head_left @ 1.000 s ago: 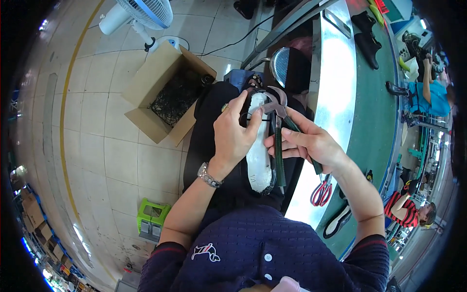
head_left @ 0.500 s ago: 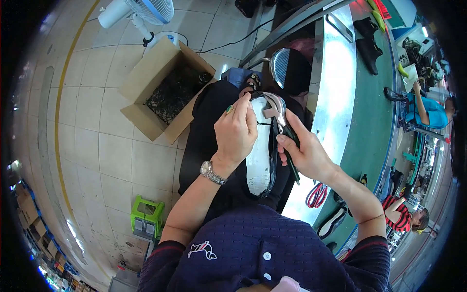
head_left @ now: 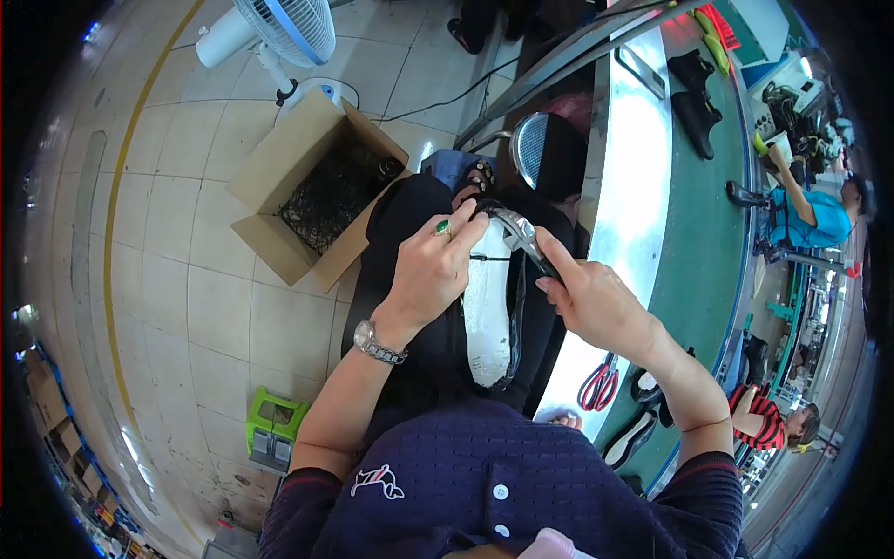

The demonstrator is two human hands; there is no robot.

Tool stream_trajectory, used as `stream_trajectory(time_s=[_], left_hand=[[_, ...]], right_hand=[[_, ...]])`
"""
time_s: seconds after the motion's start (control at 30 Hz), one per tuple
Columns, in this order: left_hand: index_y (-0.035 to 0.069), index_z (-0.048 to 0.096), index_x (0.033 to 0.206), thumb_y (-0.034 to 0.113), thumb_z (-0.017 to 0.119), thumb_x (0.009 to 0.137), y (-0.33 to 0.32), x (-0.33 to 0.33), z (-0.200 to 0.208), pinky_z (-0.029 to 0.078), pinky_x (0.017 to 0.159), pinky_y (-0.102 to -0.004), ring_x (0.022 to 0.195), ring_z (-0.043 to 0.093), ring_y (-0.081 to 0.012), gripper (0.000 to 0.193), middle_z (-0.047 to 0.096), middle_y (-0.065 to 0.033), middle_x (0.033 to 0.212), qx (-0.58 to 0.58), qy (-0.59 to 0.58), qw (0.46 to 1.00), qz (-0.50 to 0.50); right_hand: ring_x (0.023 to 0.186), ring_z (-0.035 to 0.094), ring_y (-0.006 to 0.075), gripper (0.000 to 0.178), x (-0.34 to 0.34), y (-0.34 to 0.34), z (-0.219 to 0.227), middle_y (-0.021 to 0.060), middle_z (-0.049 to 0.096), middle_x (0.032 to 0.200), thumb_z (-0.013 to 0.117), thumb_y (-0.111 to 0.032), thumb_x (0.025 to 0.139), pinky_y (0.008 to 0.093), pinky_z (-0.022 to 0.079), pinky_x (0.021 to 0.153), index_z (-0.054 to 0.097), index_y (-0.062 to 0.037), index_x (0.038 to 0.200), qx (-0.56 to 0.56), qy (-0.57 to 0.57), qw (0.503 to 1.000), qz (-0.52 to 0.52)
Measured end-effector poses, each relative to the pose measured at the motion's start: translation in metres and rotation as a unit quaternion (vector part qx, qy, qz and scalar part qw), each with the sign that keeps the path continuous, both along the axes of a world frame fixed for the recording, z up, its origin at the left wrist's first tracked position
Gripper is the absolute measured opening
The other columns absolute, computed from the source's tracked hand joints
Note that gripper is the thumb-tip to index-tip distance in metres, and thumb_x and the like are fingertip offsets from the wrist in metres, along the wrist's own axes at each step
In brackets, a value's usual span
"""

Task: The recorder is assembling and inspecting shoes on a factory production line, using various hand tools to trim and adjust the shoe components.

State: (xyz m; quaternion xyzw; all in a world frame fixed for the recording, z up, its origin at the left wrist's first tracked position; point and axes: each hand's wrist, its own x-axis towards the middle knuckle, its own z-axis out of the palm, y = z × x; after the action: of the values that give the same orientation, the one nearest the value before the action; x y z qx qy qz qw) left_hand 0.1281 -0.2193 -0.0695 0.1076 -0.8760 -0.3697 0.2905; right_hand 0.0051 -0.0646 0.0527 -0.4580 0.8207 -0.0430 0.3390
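Note:
A black shoe upper on a last, with its white insole (head_left: 488, 321) facing up, lies sole-up across my lap. My left hand (head_left: 430, 275) grips it at the far end, fingers closed over the black edge. In my right hand (head_left: 601, 303) are lasting pliers (head_left: 523, 235) with a shiny metal head. Their jaws meet the upper's edge at the far right of the shoe; whether they are clamped on it, I cannot tell. A thin dark band crosses the insole near that end. Most of the plier handles are hidden by my right hand.
Left stands an open cardboard box (head_left: 272, 168) of black stringy scraps, near a fan (head_left: 279, 28) and green stool (head_left: 277, 417). Along the right runs a metal bench edge (head_left: 633, 168) with red-handled scissors (head_left: 598, 384), fingertips of another hand (head_left: 566, 419), and a green belt (head_left: 698, 252) carrying shoes.
The plier head has tilted toward the far end, and its handles have swung up under my right hand. My left hand has shifted slightly left and nearer. Another hand's fingertips have appeared on the bench.

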Motion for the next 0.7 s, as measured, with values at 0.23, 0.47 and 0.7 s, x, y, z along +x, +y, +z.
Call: stream_trajectory(time_s=[0.23, 0.47, 0.7], left_hand=[[0.003, 0.067, 0.104, -0.008, 0.061, 0.077, -0.003, 0.0, -0.005, 0.054, 0.077, -0.0336, 0.09, 0.067, -0.0258, 0.03, 0.067, -0.0133, 0.115, -0.004, 0.002, 1.0, -0.009], [0.003, 0.066, 0.105, -0.007, 0.06, 0.079, -0.005, 0.0, -0.008, 0.054, 0.078, -0.0345, 0.09, 0.067, -0.0266, 0.029, 0.067, -0.0131, 0.116, 0.001, 0.002, 1.0, -0.022], [0.003, 0.066, 0.104, -0.007, 0.06, 0.079, -0.005, 0.0, -0.009, 0.054, 0.077, -0.0345, 0.089, 0.067, -0.0268, 0.028, 0.068, -0.013, 0.114, 0.007, 0.019, 1.0, -0.024]], right_hand=[[0.087, 0.067, 0.0181, 0.065, -0.018, 0.0, 0.007, 0.0129, 0.066, 0.1, 0.046, -0.009, 0.1, 0.0324, 0.055, 0.077, 0.01, -0.013, 0.154, 0.035, -0.402, 0.878, -0.257], [0.058, 0.065, 0.0288, 0.055, 0.005, 0.007, -0.013, 0.0171, 0.063, 0.069, 0.049, -0.013, 0.099, 0.0396, 0.05, 0.058, 0.023, -0.009, 0.147, 0.003, -0.132, 0.98, -0.147], [0.053, 0.061, 0.0394, 0.056, 0.011, 0.025, -0.04, 0.0224, 0.06, 0.063, 0.054, -0.011, 0.095, 0.0455, 0.047, 0.05, 0.026, -0.0052, 0.144, -0.099, -0.035, 0.991, -0.089]])
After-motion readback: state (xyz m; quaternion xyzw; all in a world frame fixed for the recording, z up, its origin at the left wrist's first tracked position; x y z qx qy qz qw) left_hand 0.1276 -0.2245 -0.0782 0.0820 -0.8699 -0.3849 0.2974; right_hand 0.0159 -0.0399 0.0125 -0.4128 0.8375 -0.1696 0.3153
